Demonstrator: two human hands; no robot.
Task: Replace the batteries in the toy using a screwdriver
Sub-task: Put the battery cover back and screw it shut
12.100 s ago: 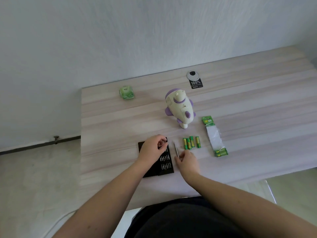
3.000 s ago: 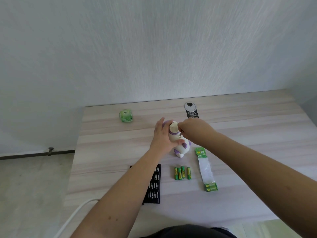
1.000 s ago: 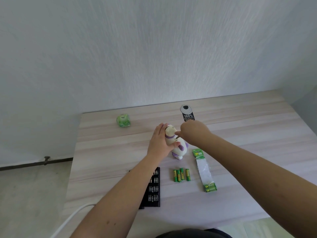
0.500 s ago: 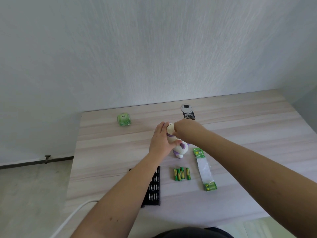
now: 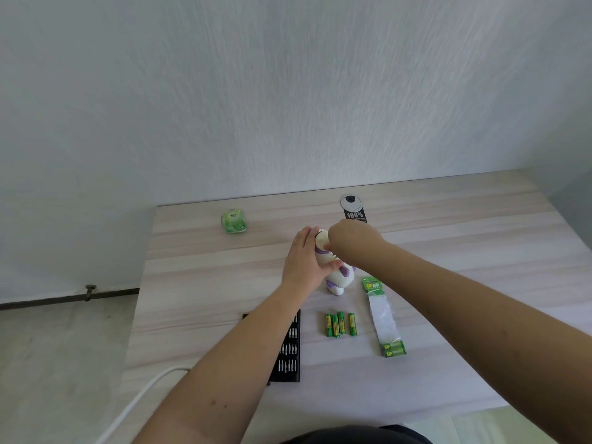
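Okay, toy (image 5: 336, 270) mid-table, upright; my left hand (image 5: 304, 261) wraps its body; right hand (image 5: 349, 241) curled at its top, screwdriver hidden, can't tell; likely light, smooth hard plastic; hold round waist; batteries (image 5: 339, 324) nearby.

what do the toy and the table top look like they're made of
Toy: looks like moulded plastic, cream with purple parts; the smooth, rounded, slightly shiny shell suggests it.
Table: pale wood grain in long streaks with a matt finish. It could be laminate or veneer rather than solid wood; the view does not settle it.
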